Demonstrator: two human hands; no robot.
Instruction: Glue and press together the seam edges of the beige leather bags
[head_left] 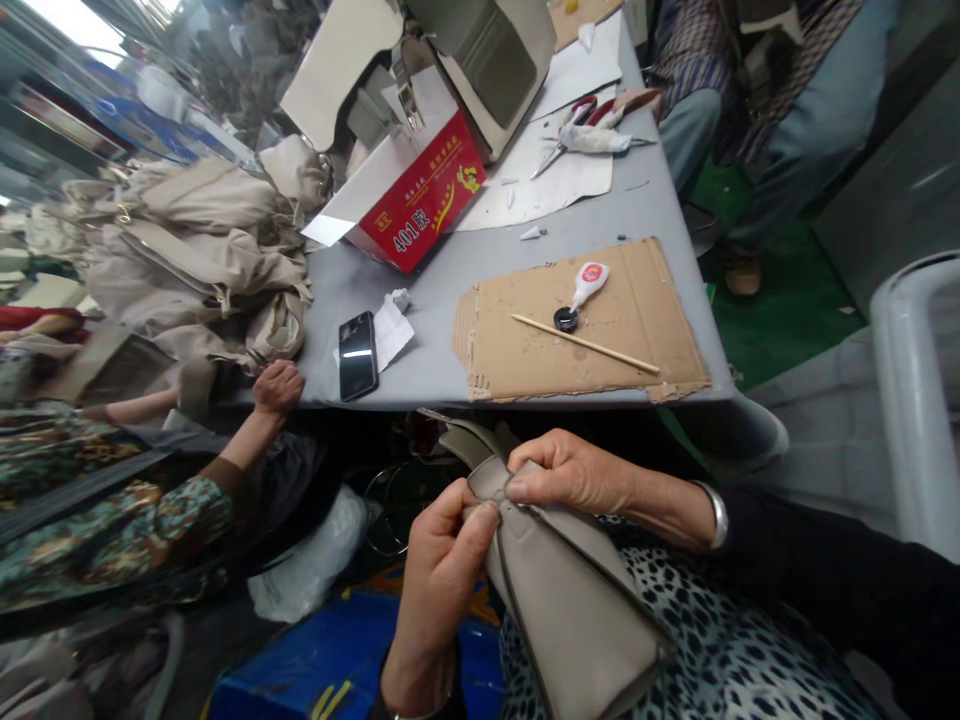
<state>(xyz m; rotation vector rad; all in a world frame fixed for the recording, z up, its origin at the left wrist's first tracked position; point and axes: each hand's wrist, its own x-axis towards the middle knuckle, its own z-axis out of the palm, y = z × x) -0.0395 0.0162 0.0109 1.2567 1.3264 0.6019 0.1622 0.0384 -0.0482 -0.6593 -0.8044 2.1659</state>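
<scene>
A grey-beige handbag (574, 610) with dark edges lies across my lap below the table's front edge. My left hand (450, 545) pinches its narrow upper end from the left, thumb on top. From the other side, my right hand (566, 470) grips the same end, the two thumbs close together near a small seam. A strap-like piece (469, 443) of the bag sticks out beyond my fingers toward the table. Whatever lies directly under my fingertips is hidden.
On the table, cardboard (495, 345) carries a glue bottle (591, 283), a small black cap (566, 319) and a wooden stick (600, 348). Nearby are a phone (358, 356), a red box (420, 195), scissors (585, 115) and piled bags (202, 220). A co-worker's hand (279, 388) is at left.
</scene>
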